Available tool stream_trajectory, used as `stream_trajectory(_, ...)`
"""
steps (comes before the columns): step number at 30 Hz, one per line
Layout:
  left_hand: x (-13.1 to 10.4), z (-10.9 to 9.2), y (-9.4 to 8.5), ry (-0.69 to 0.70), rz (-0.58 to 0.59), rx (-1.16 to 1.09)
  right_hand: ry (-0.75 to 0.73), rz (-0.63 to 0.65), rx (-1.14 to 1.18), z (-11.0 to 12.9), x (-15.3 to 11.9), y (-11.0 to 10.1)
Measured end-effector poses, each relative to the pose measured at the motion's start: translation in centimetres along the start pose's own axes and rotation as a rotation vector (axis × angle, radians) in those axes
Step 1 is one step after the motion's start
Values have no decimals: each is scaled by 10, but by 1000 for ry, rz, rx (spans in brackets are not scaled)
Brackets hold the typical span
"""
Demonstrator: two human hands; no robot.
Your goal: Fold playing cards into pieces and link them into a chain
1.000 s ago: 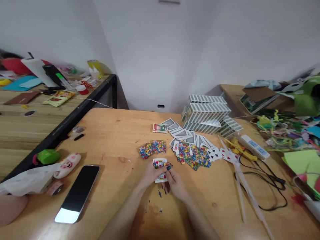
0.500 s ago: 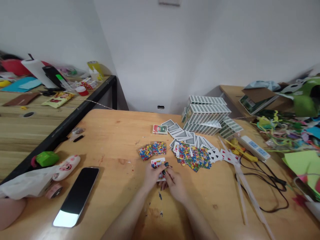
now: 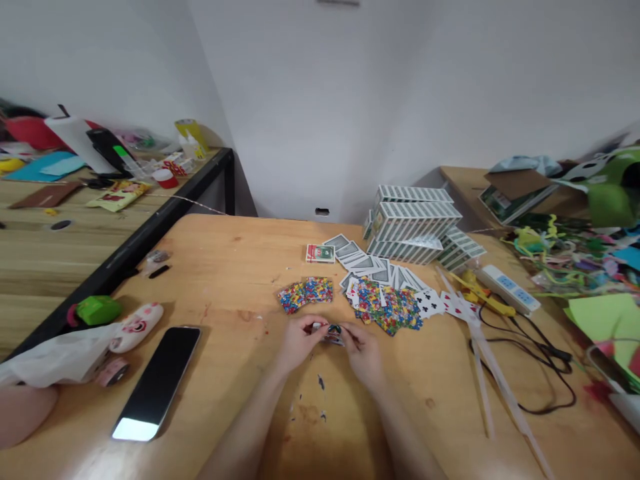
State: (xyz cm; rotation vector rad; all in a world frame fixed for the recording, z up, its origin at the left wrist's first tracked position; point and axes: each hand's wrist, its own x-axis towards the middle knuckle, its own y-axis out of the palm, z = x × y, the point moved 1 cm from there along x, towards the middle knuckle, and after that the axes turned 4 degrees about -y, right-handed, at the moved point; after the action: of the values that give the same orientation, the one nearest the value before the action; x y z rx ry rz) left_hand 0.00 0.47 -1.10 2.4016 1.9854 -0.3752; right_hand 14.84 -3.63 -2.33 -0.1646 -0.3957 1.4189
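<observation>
Left hand (image 3: 299, 343) and right hand (image 3: 365, 352), fingers pinched nearly closed, hold a tilted playing card (image 3: 334, 339) between them over the middle of the desk (image 3: 235, 280); whether several are stacked, cannot tell. Just beyond: multicoloured cards (image 3: 304, 293), then grey-backed cards (image 3: 366, 264). Card box (image 3: 321, 253) lies toward the far edge, striped cartons (image 3: 417, 222) stacked near the far right corner.

We look out from one camera worn on the head, set over the near side of the table (image 3: 240, 267), facing forward and somewhat down across its top. We are close enough that the left hand (image 3: 295, 343) and right hand (image 3: 365, 350) show clearly over the table, yet our view is wide: it takes in the wall (image 3: 300, 113) beyond the table, the workbench (image 3: 45, 263) to its left and part of a side table (image 3: 457, 179) behind its right corner
</observation>
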Motion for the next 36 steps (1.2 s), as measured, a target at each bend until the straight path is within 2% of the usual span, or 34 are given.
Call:
stream_trajectory(6, -7, -8, 2, 125, -67, 158, -185, -47, -270, 15, 3, -4)
stream_trajectory(10, -11, -13, 0, 238, -125, 175, -112, -51, -202, 19, 1, -1)
stream_trajectory(14, -12, -12, -2, 296, -133, 202, -44, -27, -114, 19, -2, 5)
stream_trajectory(20, -11, -6, -2, 251, -95, 221, 77, -10, 32, 18, -3, 7)
stream_trajectory(27, -7, 0, 0, 165, -65, 204, 186, -11, 62, 12, -3, 10)
stream_trajectory(36, -4, 3, 5, 115, -76, 149, 136, 35, 138, 1, -3, 1)
